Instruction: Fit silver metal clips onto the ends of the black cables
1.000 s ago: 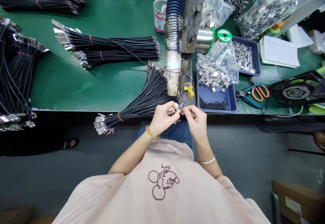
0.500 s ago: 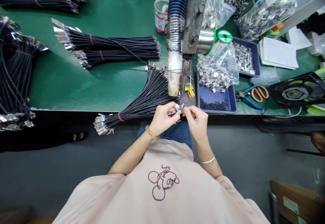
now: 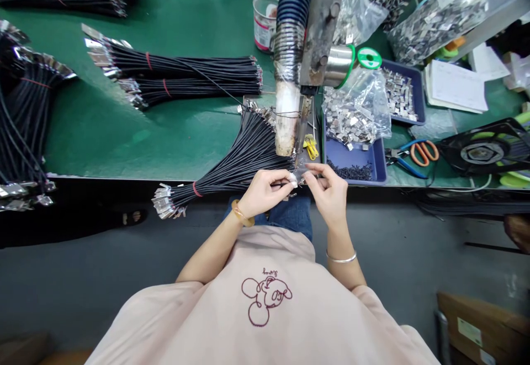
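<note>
My left hand (image 3: 265,192) is closed in a pinch at the table's front edge, with a white cover on a fingertip. It grips the end of a black cable by a small shiny metal piece, mostly hidden by the fingers. My right hand (image 3: 331,194) is just to its right, thumb and forefinger close together around something small and blurred. The fanned bundle of black cables (image 3: 232,160), tied with a red band, lies left of my hands, its metal plugs (image 3: 165,200) overhanging the edge. Directly above my fingers is the tip of a soldering iron (image 3: 304,127) on a stand.
A ribbed hose (image 3: 295,0) hangs beside the iron. To the right are a purple tray (image 3: 379,158) with metal shells and small black parts, a solder spool (image 3: 339,67), pliers (image 3: 399,158) and a fan (image 3: 484,147). Tied cable bundles (image 3: 199,72) lie at left.
My right hand has moved slightly right, away from my left hand, and its forefinger has lifted. My left hand stays nearly in place. The view has shifted a little.
</note>
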